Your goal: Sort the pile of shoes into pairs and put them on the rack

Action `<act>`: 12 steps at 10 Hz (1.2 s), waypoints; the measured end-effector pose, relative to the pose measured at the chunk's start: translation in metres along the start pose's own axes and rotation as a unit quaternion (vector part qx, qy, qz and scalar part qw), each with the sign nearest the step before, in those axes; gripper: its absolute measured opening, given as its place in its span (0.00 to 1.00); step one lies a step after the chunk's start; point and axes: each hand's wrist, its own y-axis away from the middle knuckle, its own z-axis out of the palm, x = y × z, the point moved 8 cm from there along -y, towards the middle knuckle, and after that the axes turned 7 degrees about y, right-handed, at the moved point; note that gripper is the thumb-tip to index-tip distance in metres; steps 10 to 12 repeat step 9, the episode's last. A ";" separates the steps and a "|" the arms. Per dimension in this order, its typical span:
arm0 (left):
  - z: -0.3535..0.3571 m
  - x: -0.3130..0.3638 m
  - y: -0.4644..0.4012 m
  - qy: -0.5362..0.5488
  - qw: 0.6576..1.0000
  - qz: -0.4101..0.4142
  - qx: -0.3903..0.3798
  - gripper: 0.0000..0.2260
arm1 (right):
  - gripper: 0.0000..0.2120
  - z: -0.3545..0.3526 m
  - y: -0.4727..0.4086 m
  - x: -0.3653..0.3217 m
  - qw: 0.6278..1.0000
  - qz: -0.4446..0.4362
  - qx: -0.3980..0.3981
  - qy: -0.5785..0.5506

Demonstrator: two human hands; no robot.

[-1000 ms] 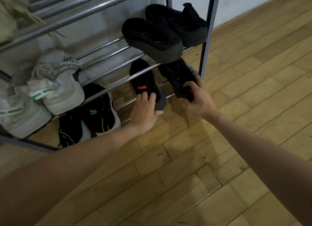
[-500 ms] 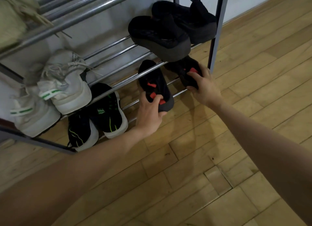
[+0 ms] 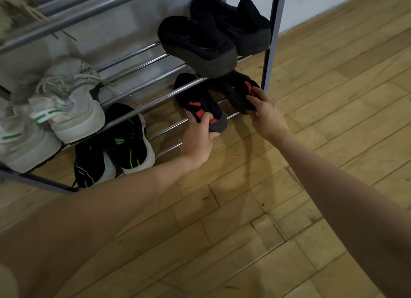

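Two black shoes with red accents lie on the lowest tier of the metal shoe rack (image 3: 142, 107). My left hand (image 3: 199, 135) grips the heel of the left black-and-red shoe (image 3: 195, 97). My right hand (image 3: 265, 113) holds the heel of the right black-and-red shoe (image 3: 235, 90), which sits close to the rack's right post (image 3: 270, 44). Both shoes point toes inward, toward the wall.
A pair of black shoes (image 3: 200, 41) rests on the tier above. White sneakers with green tabs (image 3: 66, 106) sit at the left, and black-and-green sneakers (image 3: 126, 139) are on the bottom tier. A beige shoe (image 3: 11, 10) shows at the top left. Wooden floor (image 3: 289, 208) lies in front.
Both hands have pushed the black-and-red shoes further onto the bottom tier, and the view has shifted slightly.
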 end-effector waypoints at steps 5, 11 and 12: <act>0.014 0.020 -0.009 -0.006 0.999 0.050 0.004 0.23 | 0.24 0.000 -0.002 -0.001 0.998 -0.024 0.006 0.060; -0.023 -0.015 0.052 0.056 0.994 -0.014 -0.090 0.27 | 0.31 0.008 0.053 -0.028 0.988 0.078 -0.125 0.055; -0.023 -0.015 0.052 0.056 0.994 -0.014 -0.090 0.27 | 0.31 0.008 0.053 -0.028 0.988 0.078 -0.125 0.055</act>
